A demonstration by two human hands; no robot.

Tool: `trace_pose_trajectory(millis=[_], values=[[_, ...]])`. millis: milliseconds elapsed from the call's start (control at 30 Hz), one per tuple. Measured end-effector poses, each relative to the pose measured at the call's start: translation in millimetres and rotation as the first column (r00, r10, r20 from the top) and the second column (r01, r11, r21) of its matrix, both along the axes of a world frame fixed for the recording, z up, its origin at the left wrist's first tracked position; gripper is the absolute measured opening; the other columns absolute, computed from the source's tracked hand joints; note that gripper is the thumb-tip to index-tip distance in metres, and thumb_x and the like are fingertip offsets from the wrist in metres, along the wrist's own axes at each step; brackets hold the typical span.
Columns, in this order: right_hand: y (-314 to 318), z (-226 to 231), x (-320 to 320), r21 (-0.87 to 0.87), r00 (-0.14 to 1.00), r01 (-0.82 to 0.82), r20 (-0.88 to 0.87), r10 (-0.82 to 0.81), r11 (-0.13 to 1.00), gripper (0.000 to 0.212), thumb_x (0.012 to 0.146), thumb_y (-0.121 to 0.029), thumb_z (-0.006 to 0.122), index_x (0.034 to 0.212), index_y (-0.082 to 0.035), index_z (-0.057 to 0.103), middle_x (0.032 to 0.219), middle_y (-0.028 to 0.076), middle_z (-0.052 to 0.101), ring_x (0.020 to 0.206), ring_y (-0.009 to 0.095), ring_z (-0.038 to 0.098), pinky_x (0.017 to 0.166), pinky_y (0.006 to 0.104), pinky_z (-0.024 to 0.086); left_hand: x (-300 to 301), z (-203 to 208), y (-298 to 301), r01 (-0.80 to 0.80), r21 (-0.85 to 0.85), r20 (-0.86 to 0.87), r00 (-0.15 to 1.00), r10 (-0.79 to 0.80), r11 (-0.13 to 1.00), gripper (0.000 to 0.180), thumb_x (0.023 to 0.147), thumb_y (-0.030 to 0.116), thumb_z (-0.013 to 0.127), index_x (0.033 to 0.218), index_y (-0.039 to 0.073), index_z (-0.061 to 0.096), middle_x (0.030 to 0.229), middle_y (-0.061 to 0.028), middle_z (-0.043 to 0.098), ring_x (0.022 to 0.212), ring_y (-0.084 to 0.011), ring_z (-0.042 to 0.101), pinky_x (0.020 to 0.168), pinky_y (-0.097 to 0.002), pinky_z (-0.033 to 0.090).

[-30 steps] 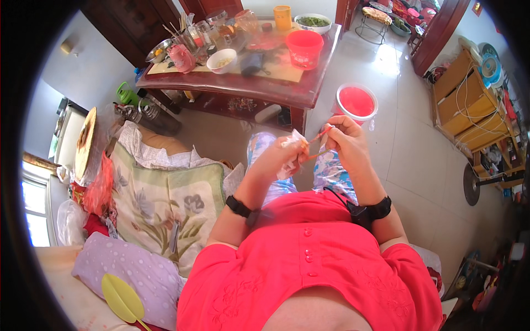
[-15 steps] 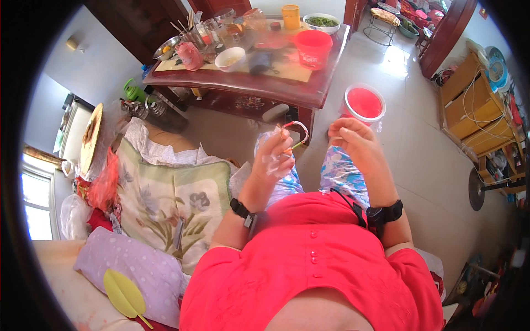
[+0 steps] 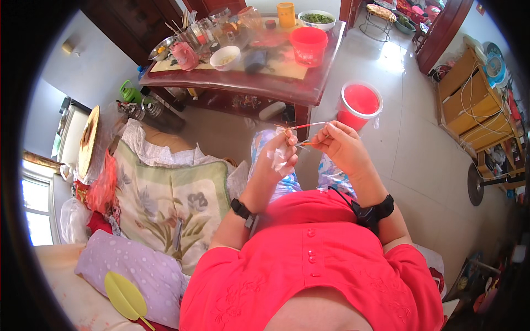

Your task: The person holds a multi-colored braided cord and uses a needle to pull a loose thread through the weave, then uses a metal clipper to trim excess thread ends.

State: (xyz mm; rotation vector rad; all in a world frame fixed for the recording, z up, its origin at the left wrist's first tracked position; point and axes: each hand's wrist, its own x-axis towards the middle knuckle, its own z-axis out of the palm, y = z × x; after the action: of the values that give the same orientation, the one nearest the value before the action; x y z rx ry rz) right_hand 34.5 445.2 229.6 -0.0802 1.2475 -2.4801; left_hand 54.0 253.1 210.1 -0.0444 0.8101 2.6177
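Left grip [image 3: 282, 153] and right grip [image 3: 343, 144] are both pinching the thin red-and-white strand [image 3: 302, 126], which is spanning taut-looking between them; handling is looking midway, strand not released, remaining steps unclear.

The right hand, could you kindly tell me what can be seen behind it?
Behind the right hand, the red bucket and floral trousers show; the hand covers part of each, so those parts cannot be seen.
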Motion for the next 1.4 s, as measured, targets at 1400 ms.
trace_pose_trajectory(millis=[1400], values=[[12, -21, -9, -0.203, 0.985, -0.015, 0.163, 0.049, 0.979, 0.028, 0.091, -0.020, 0.047, 0.067, -0.007, 0.043, 0.066, 0.005, 0.043, 0.070, 0.023, 0.050, 0.069, 0.0363, 0.041, -6, 6, -9, 0.243, -0.591, -0.011, 0.951, -0.309, 0.769, 0.034, 0.092, 0.035, 0.052, 0.105, 0.004, 0.058, 0.072, -0.0013, 0.061, 0.045, -0.0058, 0.049, 0.037, -0.0192, 0.035]])
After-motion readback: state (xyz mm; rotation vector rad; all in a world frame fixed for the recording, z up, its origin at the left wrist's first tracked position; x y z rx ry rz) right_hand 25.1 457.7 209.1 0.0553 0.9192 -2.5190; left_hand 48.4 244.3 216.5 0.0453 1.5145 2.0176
